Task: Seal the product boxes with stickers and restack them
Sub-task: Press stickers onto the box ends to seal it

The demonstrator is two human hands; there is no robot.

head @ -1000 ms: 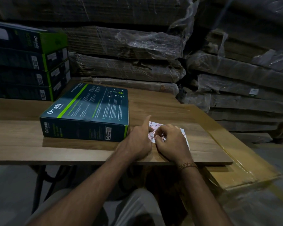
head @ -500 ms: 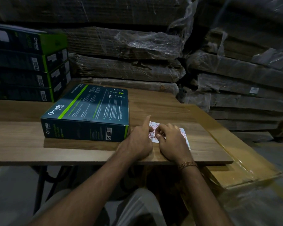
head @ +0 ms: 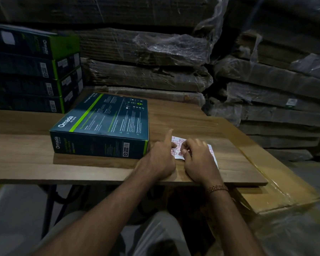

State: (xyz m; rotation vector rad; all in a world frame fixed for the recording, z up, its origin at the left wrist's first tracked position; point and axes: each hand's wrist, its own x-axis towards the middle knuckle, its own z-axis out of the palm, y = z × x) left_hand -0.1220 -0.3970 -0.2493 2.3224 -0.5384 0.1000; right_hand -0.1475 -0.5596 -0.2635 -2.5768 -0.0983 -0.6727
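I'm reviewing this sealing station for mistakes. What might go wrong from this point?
The right hand picks at the sticker sheet in dim light; a sticker may tear or fold onto itself. The left hand pins the sheet only at its edge, so it might slide. The sheet lies tight beside the product box, and a nudge may skew it.

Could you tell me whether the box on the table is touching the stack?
No, the box lies apart from the stack, with bare table between.

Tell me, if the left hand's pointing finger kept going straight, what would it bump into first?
Probably nothing close. The left hand points up and away past the sticker sheet, over bare table, just right of the box. Farther on lie wrapped cardboard stacks, though depth is unclear.
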